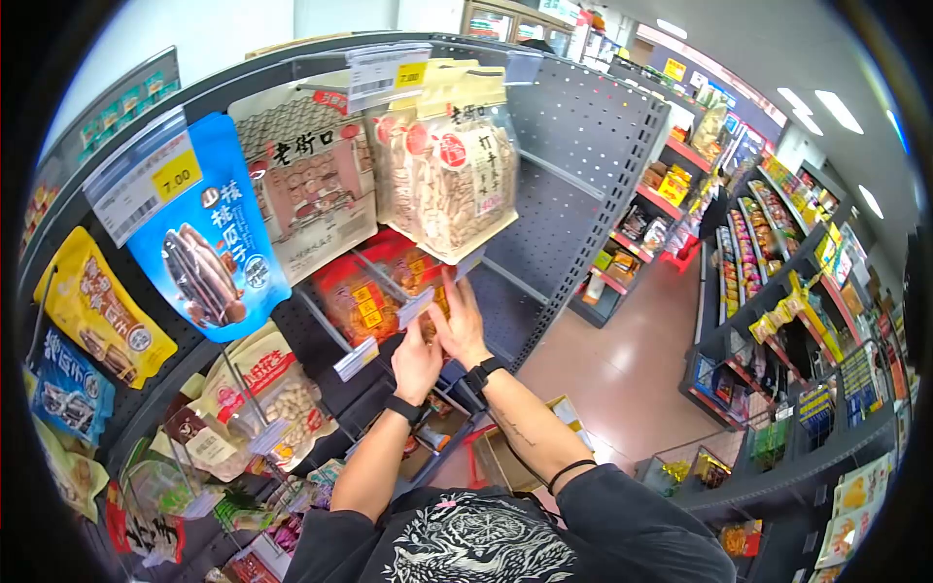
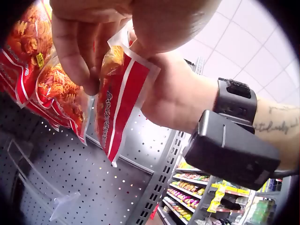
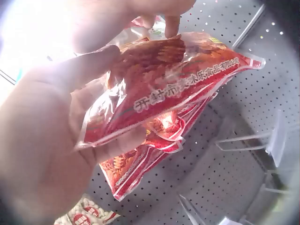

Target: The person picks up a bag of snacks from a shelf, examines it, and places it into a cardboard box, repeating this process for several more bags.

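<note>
In the head view my left hand (image 1: 416,367) and right hand (image 1: 463,325) meet at the front of a hanging row of red snack bags (image 1: 358,309). A clear-and-red snack bag (image 3: 173,79) filled with orange-brown pieces is between them. My left hand (image 3: 42,126) grips its side, thumb on the front and fingers behind. At its upper edge, the fingers of my right hand (image 3: 126,23) pinch the plastic. A price tag (image 1: 416,307) on a hook end sits right by my fingertips. More of the same bags (image 2: 61,91) hang behind.
Tagged hooks hold a nut bag (image 1: 447,160) just above my hands, a blue seed bag (image 1: 209,233) and a yellow bag (image 1: 107,306) to the left. A perforated back panel (image 1: 573,126) is on the right. An open carton (image 1: 520,462) lies below; across the aisle stand stocked shelves (image 1: 777,253).
</note>
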### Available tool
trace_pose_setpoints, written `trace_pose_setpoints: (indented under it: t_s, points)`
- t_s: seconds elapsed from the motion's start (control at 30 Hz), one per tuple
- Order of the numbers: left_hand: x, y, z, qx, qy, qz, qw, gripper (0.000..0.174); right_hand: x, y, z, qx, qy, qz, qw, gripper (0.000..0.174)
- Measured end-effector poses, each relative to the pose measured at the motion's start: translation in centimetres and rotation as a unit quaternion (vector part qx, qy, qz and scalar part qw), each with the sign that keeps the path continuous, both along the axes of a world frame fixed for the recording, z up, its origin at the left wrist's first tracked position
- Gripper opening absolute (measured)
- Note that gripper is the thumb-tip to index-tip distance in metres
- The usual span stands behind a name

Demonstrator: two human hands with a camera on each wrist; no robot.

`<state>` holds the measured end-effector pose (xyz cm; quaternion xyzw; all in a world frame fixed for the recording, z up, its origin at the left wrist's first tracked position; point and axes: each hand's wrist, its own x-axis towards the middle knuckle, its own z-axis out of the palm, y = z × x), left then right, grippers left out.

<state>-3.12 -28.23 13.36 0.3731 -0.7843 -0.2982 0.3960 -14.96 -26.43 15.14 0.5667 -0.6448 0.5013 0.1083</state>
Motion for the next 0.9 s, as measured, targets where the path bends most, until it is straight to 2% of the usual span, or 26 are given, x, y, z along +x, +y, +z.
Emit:
trace_pose_setpoints:
  t_s: [0.07, 0.13, 0.2, 0.3, 0.43, 0.47, 0.6, 0.73, 0.83, 0.9]
  points:
    - [-0.1, -0.2, -0.2, 0.012, 0.021, -0.008, 1.000, 0.045, -0.2, -0.9, -0.2, 0.006, 0.010, -0.004, 1.000, 0.058]
    - [-0.4, -1.6, -1.4, -0.002, 0.009, 0.004, 1.000, 0.042, -0.5, -2.3, -0.6, 0.078, 0.076, -0.019, 0.994, 0.057]
    - [-0.8, -3.1, -1.7, 0.014, 0.005, 0.023, 1.000, 0.033, -0.5, -3.8, -0.1, 0.083, 0.067, -0.009, 0.994, 0.056]
    - [-0.8, -3.9, -0.9, 0.034, 0.002, 0.011, 0.999, 0.031, 0.0, -5.0, 0.1, 0.086, 0.063, -0.011, 0.994, 0.056]
    - [0.7, -1.4, 0.0, 0.047, -0.008, -0.003, 0.999, 0.042, 1.2, -1.8, -1.8, 0.037, 0.007, -0.022, 0.999, 0.055]
    - [1.1, -1.1, -0.9, -0.003, -0.027, -0.023, 0.999, 0.052, 1.6, -0.8, -2.0, 0.027, 0.006, -0.033, 0.999, 0.057]
    - [1.5, 0.6, 0.7, -0.034, 0.014, -0.079, 0.996, 0.061, 1.8, 1.5, -1.7, 0.006, -0.014, -0.043, 0.999, 0.063]
    - [1.2, 1.5, 0.8, -0.072, 0.032, -0.053, 0.996, 0.057, 1.3, 2.0, -0.9, 0.026, 0.011, -0.029, 0.999, 0.062]
    - [2.7, 2.8, -0.2, -0.040, 0.011, -0.044, 0.998, 0.056, 2.8, 3.6, -1.3, 0.024, 0.025, 0.003, 0.999, 0.062]
    - [4.0, 3.8, -1.6, -0.084, 0.031, -0.032, 0.995, 0.058, 4.2, 5.0, -2.1, 0.024, 0.018, 0.028, 0.999, 0.062]
